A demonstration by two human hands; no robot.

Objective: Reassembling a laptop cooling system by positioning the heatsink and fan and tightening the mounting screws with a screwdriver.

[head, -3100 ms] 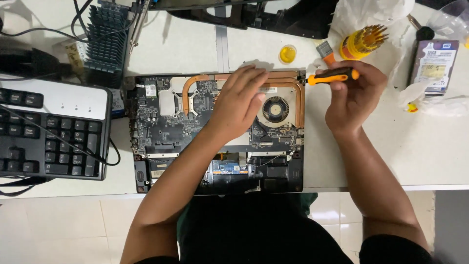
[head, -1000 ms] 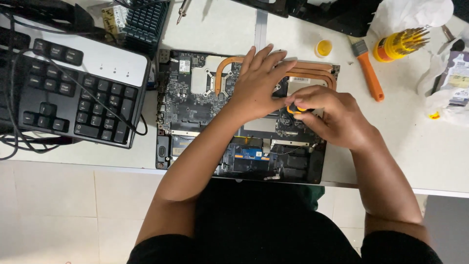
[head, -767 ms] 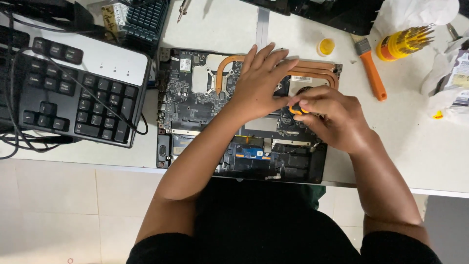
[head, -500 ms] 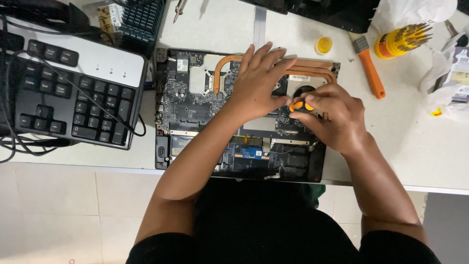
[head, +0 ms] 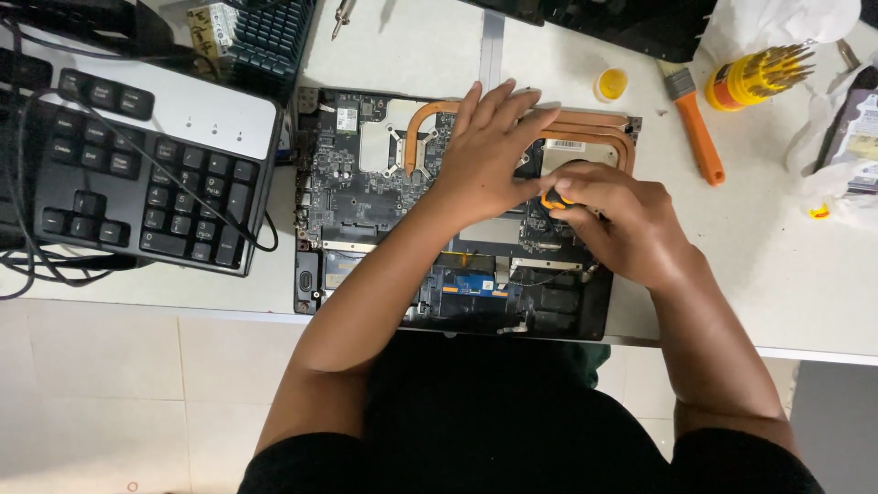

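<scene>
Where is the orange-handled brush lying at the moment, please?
In the head view, the orange-handled brush lies on the white table right of the opened laptop, between the small yellow cap and the screwdriver-bit holder.

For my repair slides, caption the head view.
Left hand braces an opened laptop while right hand grips an orange-handled screwdriver at its fan.

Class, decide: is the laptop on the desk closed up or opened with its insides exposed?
Opened. The laptop shows bare circuit board and copper heat pipes, with no cover over them.
</scene>
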